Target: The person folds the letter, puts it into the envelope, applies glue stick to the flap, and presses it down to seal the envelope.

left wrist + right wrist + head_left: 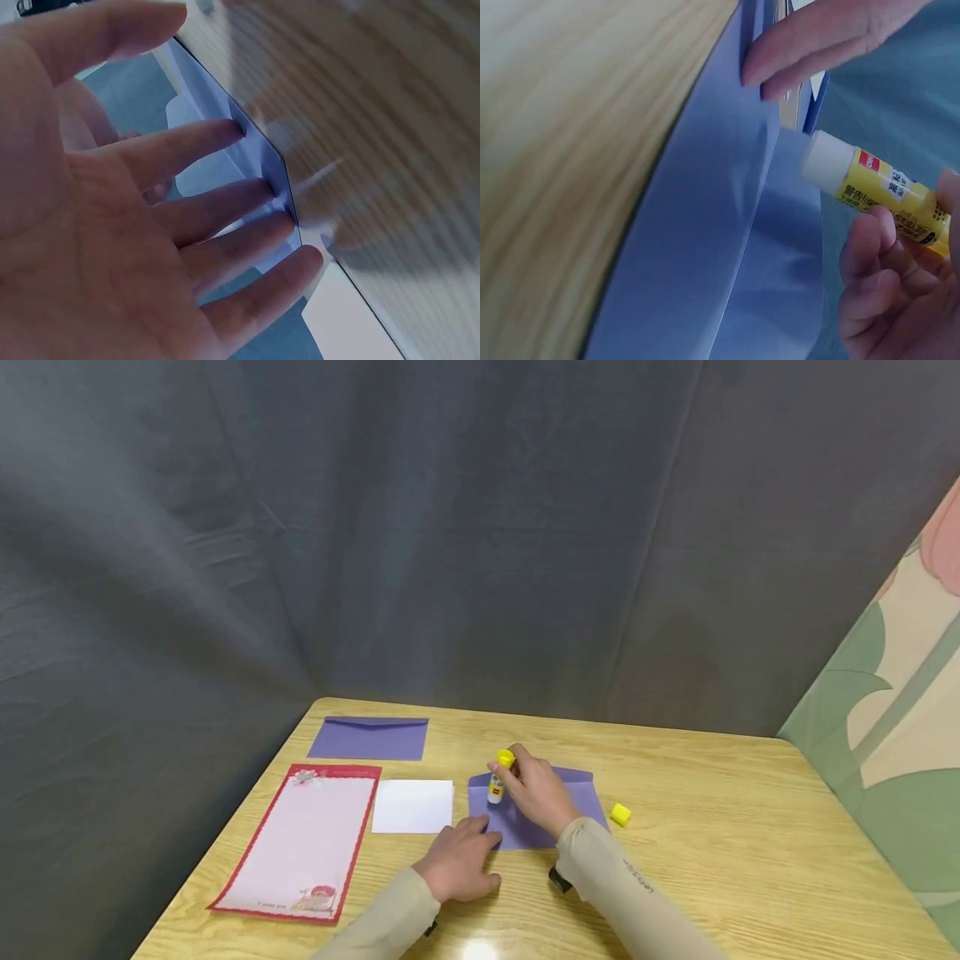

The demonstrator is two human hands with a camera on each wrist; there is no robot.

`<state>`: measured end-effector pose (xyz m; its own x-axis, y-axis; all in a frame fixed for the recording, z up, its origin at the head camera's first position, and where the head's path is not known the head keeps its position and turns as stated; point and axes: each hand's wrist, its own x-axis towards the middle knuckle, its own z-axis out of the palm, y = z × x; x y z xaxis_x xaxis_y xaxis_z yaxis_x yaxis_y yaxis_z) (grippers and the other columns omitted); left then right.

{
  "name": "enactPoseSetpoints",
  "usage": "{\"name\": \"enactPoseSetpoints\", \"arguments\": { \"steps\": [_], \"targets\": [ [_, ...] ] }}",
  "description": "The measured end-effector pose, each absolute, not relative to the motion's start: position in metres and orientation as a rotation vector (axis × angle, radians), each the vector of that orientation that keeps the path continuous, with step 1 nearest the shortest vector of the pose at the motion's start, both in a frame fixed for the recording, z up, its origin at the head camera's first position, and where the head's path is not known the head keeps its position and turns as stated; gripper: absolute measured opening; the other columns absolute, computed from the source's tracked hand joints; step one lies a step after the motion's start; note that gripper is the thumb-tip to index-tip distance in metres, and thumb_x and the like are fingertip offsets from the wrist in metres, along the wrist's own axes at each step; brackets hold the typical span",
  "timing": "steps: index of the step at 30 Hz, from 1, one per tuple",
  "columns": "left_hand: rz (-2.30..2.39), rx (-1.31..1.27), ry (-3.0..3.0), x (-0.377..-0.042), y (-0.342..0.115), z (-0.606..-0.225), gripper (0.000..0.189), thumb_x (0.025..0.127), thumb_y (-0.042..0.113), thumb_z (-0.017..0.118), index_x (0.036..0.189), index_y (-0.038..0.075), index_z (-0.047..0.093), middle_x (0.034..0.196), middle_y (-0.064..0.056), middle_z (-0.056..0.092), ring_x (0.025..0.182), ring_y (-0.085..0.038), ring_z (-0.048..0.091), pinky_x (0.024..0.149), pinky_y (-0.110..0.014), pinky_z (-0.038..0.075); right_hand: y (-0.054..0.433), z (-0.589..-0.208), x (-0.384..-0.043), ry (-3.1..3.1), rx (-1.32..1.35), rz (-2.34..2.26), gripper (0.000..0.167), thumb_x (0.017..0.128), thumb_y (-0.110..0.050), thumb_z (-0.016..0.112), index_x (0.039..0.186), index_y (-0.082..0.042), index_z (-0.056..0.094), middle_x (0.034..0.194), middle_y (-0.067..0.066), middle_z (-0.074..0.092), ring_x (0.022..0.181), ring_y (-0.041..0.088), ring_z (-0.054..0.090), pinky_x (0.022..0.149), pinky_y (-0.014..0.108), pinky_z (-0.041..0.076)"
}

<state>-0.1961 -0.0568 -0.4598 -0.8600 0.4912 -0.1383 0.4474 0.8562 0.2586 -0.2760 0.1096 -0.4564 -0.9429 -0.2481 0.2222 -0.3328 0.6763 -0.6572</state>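
Observation:
My right hand [538, 795] grips a yellow glue stick [889, 189] by its yellow end, fingers and thumb around it. The stick is uncapped, and its white end tilts down over a purple envelope [519, 837] lying flat with its flap at the far side. In the right wrist view that end looks close to the flap's fold; whether it touches cannot be told. My left hand [461, 860] lies at the envelope's near left corner, and in the left wrist view its straight, spread fingertips [232, 129] touch the envelope. A yellow cap [621, 814] lies right of the envelope.
Left of the envelope lie white cards [412, 807] and a red-bordered letter sheet [300, 843]. Another purple envelope [369, 742] is at the table's far left. A dark grey curtain [480, 543] hangs behind the wooden table [750, 852]; a floral panel [900, 735] stands at right.

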Motion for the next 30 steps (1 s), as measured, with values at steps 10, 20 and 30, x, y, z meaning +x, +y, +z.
{"name": "enactPoseSetpoints", "arguments": {
  "steps": [10, 20, 30],
  "targets": [
    [0.285, 0.796, 2.796, -0.199, -0.063, -0.455, 0.064, 0.081, 0.036, 0.072, 0.138, 0.011, 0.06, 0.149, -0.013, 0.048, 0.139, -0.031, 0.043, 0.11, -0.046, 0.041, 0.088, -0.465, -0.284, -2.846, 0.711, 0.978, 0.018, 0.098, -0.031, 0.064, 0.091, -0.016, 0.058, 0.07, -0.005, 0.053, 0.056, 0.009, 0.047, 0.053, 0.026, 0.042],
    [0.32, 0.786, 2.797, -0.198, -0.059, -0.461, 0.067, 0.078, 0.031, 0.071, 0.14, 0.009, 0.059, 0.154, -0.024, 0.04, 0.142, -0.036, 0.038, 0.112, -0.045, 0.038, 0.085, -0.467, -0.289, -2.818, 0.786, 0.99, 0.021, 0.1, -0.033, 0.062, 0.087, -0.017, 0.057, 0.072, -0.005, 0.053, 0.059, 0.009, 0.048, 0.056, 0.026, 0.043],
    [0.224, 0.852, 2.822, -0.2, -0.058, -0.462, 0.069, 0.077, 0.031, 0.071, 0.141, 0.009, 0.058, 0.15, -0.025, 0.044, 0.14, -0.036, 0.042, 0.111, -0.043, 0.041, 0.095, -0.473, -0.283, -2.772, 0.755, 1.0, 0.016, 0.099, -0.029, 0.063, 0.089, -0.017, 0.059, 0.073, -0.006, 0.053, 0.061, 0.008, 0.048, 0.058, 0.026, 0.044]
  ]
}}
